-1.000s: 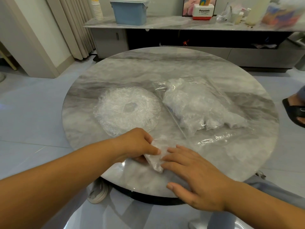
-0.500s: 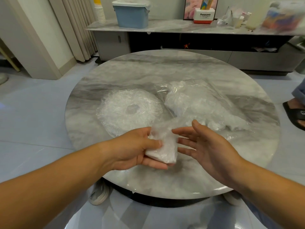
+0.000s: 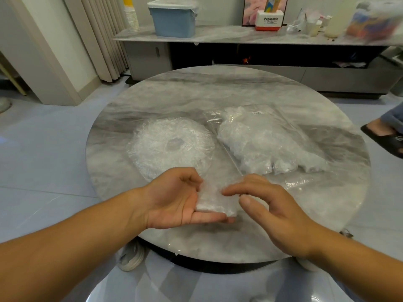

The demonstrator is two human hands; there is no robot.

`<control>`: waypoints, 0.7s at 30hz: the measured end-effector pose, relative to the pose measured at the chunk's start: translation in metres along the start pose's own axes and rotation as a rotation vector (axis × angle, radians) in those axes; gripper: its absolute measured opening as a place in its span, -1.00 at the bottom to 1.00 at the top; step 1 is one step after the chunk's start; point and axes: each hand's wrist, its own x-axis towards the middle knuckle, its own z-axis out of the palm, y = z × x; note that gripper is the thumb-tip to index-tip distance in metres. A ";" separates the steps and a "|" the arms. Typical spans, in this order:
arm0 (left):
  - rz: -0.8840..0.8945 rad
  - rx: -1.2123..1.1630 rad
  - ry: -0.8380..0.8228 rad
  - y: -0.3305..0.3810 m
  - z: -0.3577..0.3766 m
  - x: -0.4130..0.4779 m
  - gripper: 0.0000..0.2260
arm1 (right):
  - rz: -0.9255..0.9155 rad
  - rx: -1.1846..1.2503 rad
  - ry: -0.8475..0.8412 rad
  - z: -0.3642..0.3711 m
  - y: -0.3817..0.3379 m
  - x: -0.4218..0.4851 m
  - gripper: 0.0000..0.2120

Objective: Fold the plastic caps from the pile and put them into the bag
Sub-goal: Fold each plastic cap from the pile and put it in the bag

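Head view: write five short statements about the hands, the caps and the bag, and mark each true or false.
1. The folded clear plastic cap lies in the left hand. True.
2. The round pile of crinkled clear plastic caps lies to the right of the clear plastic bag. False: the pile lies to its left.
3. The bag has folded caps inside it. True.
4. The right hand lies flat on the round grey marble table. False: it is raised beside the folded cap, fingers pointing toward it.
5. The blue lidded plastic box stands on the round table. False: it stands on the long marble counter behind.
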 end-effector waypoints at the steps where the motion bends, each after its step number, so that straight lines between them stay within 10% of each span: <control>1: 0.007 -0.012 -0.004 0.000 -0.001 0.000 -0.50 | -0.039 -0.062 -0.032 0.000 0.001 -0.002 -0.65; 8: 0.092 0.149 0.231 -0.003 0.007 0.006 -0.60 | 0.087 -0.097 -0.310 0.000 0.003 -0.012 -0.33; 21: 0.433 0.428 0.423 0.009 0.059 0.036 -0.63 | 0.485 0.648 0.163 -0.032 -0.006 0.000 -0.49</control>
